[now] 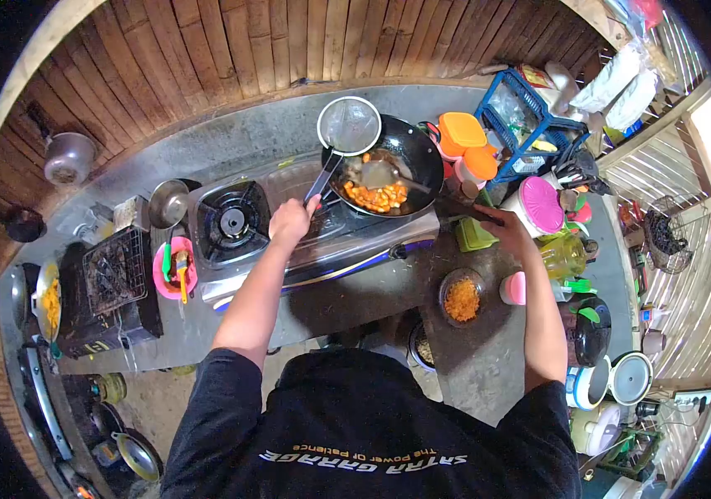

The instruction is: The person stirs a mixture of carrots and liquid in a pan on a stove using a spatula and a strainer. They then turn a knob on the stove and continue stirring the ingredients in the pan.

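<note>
My left hand [291,220] is closed around the dark handle of a round mesh strainer [349,125]. The strainer is held over the upper left rim of a black wok [424,150] on the right side of the stove. Browned, glossy chunks of food [376,198] lie in the lower part of the wok. Among them rests the metal head of a spatula [379,173], its handle reaching right across the rim. My right hand [505,229] grips the far end of that handle, its fingers partly in shadow.
The left burner [232,222] has no pan on it. A pink bowl [174,268] holds utensils. Orange shreds fill a plate [460,298] below my right hand. Orange-lidded containers [461,133], a blue basket [530,125] and a purple-lidded tub [541,205] crowd the right side.
</note>
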The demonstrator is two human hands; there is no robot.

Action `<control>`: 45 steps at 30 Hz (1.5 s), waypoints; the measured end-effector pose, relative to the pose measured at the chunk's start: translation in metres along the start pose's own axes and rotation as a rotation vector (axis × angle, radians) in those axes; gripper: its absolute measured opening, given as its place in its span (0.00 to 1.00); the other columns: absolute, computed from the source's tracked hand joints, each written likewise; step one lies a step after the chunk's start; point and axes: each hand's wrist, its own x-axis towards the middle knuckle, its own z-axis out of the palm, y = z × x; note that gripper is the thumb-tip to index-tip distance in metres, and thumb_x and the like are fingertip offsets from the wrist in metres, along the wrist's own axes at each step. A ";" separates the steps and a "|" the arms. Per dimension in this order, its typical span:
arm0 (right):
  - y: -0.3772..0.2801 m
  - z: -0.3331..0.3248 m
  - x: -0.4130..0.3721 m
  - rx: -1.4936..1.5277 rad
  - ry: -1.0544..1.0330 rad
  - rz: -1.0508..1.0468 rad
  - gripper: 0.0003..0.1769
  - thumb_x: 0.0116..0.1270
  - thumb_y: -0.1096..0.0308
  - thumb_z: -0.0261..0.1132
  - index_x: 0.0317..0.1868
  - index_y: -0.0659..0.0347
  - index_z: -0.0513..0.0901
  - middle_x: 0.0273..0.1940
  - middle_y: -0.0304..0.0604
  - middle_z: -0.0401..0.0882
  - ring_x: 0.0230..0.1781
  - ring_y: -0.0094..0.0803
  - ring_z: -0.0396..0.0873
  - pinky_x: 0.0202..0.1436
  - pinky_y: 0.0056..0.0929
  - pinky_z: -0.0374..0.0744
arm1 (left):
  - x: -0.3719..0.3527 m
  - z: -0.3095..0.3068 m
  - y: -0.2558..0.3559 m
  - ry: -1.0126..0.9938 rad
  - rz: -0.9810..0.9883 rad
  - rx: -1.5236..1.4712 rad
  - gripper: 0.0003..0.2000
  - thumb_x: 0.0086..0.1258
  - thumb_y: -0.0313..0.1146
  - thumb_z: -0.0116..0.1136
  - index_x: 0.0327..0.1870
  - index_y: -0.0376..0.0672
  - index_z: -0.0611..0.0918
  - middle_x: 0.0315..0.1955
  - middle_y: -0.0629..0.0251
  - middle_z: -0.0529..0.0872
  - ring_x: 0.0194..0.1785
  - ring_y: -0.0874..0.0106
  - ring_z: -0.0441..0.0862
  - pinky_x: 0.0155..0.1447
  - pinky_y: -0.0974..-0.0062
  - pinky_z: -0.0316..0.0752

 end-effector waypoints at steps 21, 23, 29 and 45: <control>-0.033 0.016 -0.017 0.085 0.044 0.191 0.24 0.67 0.64 0.66 0.63 0.58 0.81 0.50 0.50 0.85 0.52 0.36 0.81 0.60 0.32 0.73 | -0.005 -0.006 0.005 0.012 0.008 -0.009 0.34 0.69 0.71 0.44 0.33 0.49 0.90 0.35 0.53 0.90 0.47 0.54 0.87 0.55 0.57 0.78; -0.035 0.014 -0.011 0.123 0.076 0.209 0.23 0.67 0.65 0.66 0.62 0.60 0.80 0.54 0.51 0.84 0.55 0.37 0.80 0.62 0.32 0.72 | -0.011 -0.013 0.010 -0.022 0.002 -0.009 0.34 0.70 0.70 0.44 0.38 0.45 0.90 0.41 0.48 0.88 0.50 0.51 0.86 0.56 0.55 0.78; -0.002 0.033 0.037 -0.025 0.250 0.143 0.22 0.67 0.67 0.65 0.61 0.64 0.80 0.47 0.52 0.85 0.47 0.43 0.82 0.57 0.35 0.75 | -0.007 -0.010 0.007 -0.047 -0.003 -0.017 0.35 0.70 0.69 0.44 0.41 0.43 0.89 0.45 0.45 0.87 0.53 0.50 0.84 0.58 0.55 0.78; -0.002 0.015 0.000 0.211 -0.065 0.196 0.25 0.68 0.65 0.65 0.65 0.56 0.78 0.60 0.48 0.80 0.57 0.30 0.76 0.61 0.28 0.72 | -0.008 -0.012 0.008 -0.054 -0.009 -0.008 0.34 0.70 0.69 0.44 0.39 0.44 0.89 0.44 0.46 0.88 0.53 0.50 0.84 0.58 0.54 0.77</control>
